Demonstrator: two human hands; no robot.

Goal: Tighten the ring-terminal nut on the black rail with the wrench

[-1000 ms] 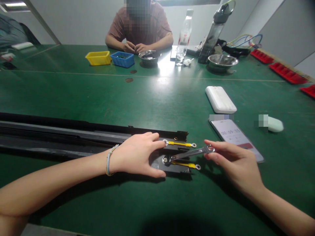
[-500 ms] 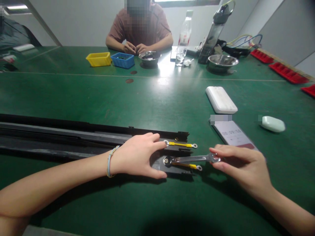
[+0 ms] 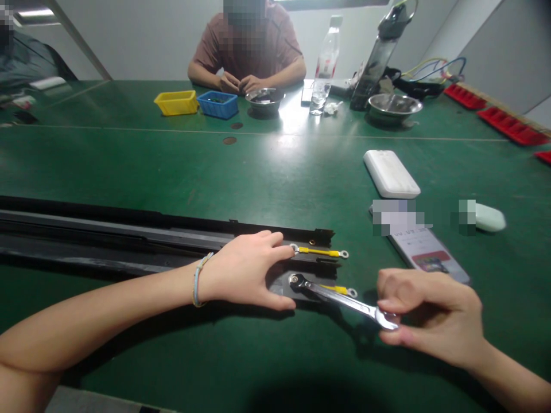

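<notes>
Two long black metal channels point(image 3: 129, 232) lie side by side on the green table, reaching out of view at the left. My left hand point(image 3: 245, 269) rests flat across their right end, fingers spread. A yellow wire with ring terminals point(image 3: 321, 252) lies on the far channel. On the near one, a second yellow wire point(image 3: 338, 289) shows partly behind a chrome combination wrench point(image 3: 344, 298). The wrench's black ring end sits around a fastener point(image 3: 295, 279). My right hand point(image 3: 434, 315) pinches its open-jaw end between thumb and fingers, low over the table.
A phone point(image 3: 424, 246), a white power bank point(image 3: 391, 174) and a pale case point(image 3: 489, 218) lie at the right. Farther back are yellow point(image 3: 175, 103) and blue bins point(image 3: 217, 105), metal bowls point(image 3: 395, 109) and bottles point(image 3: 326, 63). A person point(image 3: 249, 51) sits opposite; another is at far left.
My right hand has swung the wrench's open-jaw end toward me, turning it about the fastener. My left hand has stayed in place on the channels. The phone screen looks different.
</notes>
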